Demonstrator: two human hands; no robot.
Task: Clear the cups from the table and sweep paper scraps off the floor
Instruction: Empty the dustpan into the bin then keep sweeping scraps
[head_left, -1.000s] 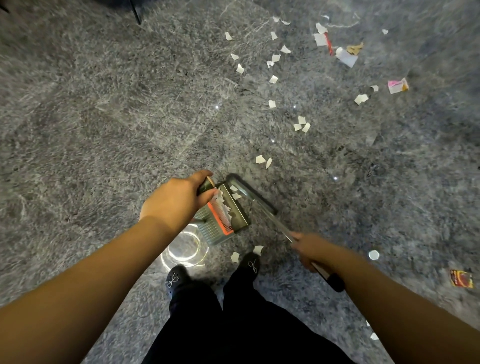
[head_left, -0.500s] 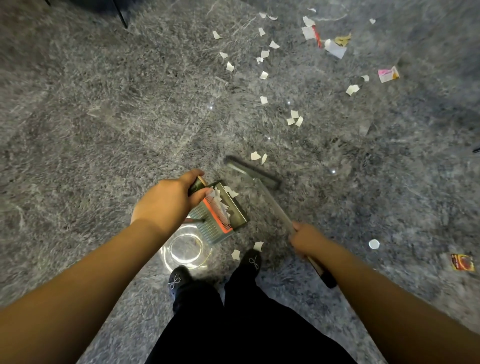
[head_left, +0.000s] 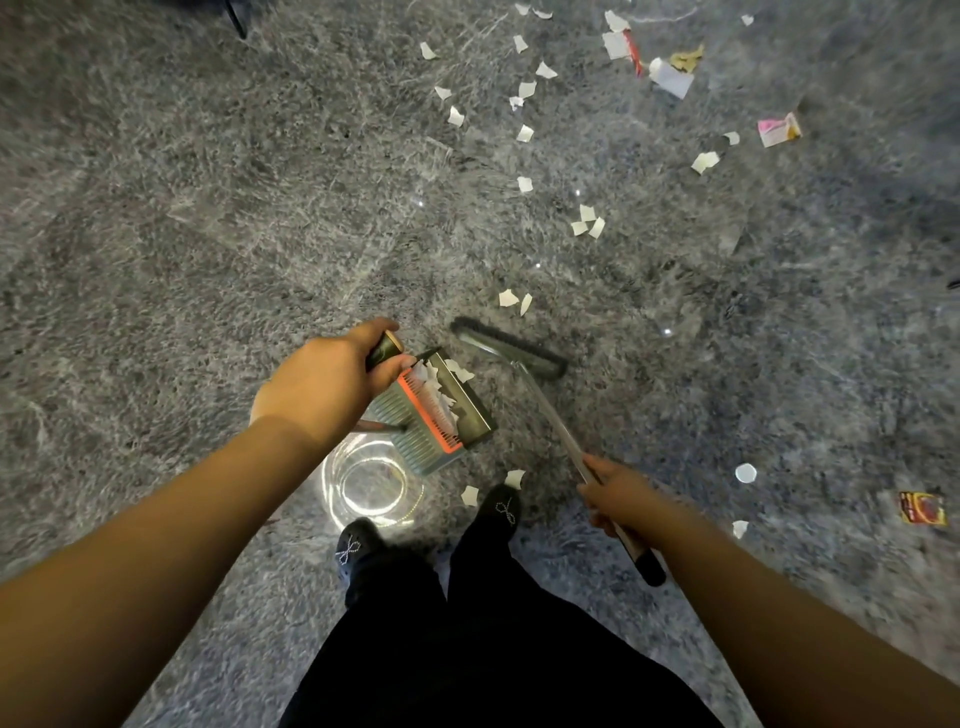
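The left hand (head_left: 324, 382) curls its fingers round the top of the dustpan's handle, thumb over the end cap. The right hand (head_left: 615, 493) wraps the broom (head_left: 545, 410) shaft low down, near the dark grip at its end; its fingers are closed on the shaft, though their tips are turned away from the camera.

From the right hand the shaft runs up and to the left to the brush head, which lies crosswise on the floor just beyond the dustpan (head_left: 441, 410). The pan sits between the two hands, mouth toward the brush, with white scraps already in it.

The nearest loose scraps (head_left: 514, 300) lie just past the brush head, on the side away from the pan. So the next stroke, I judge, means reaching the head over them and drawing back toward the pan. The right hand does that work.

More scraps (head_left: 587, 223) trail away up and to the right, with coloured wrappers further out. Two pieces (head_left: 491, 486) lie by the right shoe, behind the pan.

The left hand hides most of the pan's handle. No table or cups are in view
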